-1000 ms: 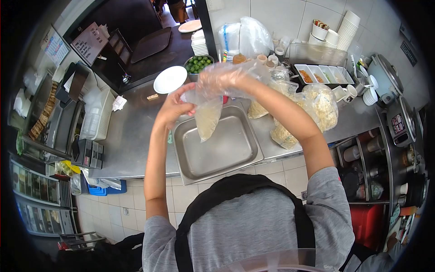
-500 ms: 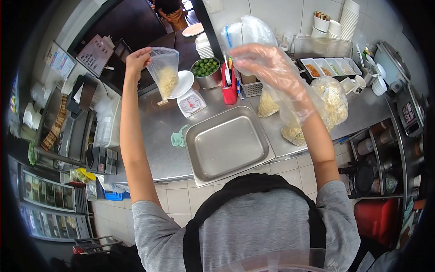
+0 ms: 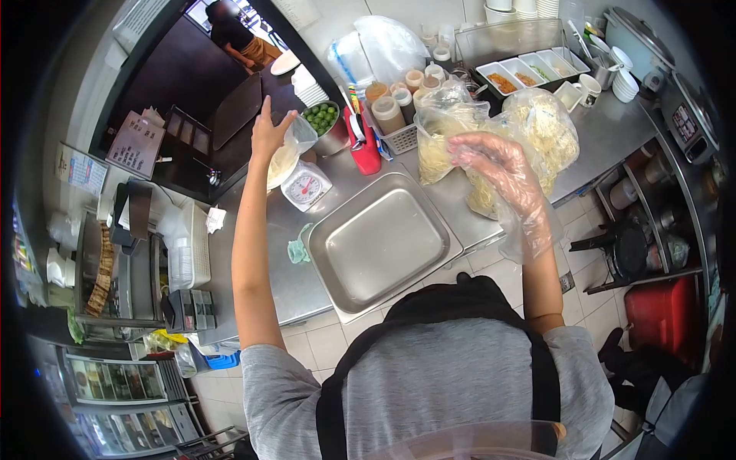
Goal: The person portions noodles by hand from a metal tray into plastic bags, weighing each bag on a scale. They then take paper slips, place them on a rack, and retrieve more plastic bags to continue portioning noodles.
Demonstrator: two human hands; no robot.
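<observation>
My bare left hand (image 3: 270, 139) is beside the white kitchen scale (image 3: 306, 186), thumb and finger spread apart. A clear plastic bag of pale noodles (image 3: 284, 162) rests on the scale's dish, partly hidden behind that hand. My right hand (image 3: 502, 170), in a loose clear plastic glove, hovers with curved fingers and nothing visible in them. Close to it stand an open bag of noodles (image 3: 435, 153) and a larger bag of noodles (image 3: 553, 138). In front of me lies a bare rectangular steel pan (image 3: 379, 241).
A pot of green limes (image 3: 322, 119) and a red holder with utensils (image 3: 365, 153) stand behind the scale. Sauce bottles (image 3: 388, 115) fill a basket. A topping tray (image 3: 529, 73) sits at the back right. A green cloth (image 3: 299, 245) lies left of the pan. Another person (image 3: 238, 38) stands beyond the opening.
My left hand has let go of the noodle bag, which now sits on the scale. My right hand has moved down and right, nearer the noodle bags. The view has shifted.
</observation>
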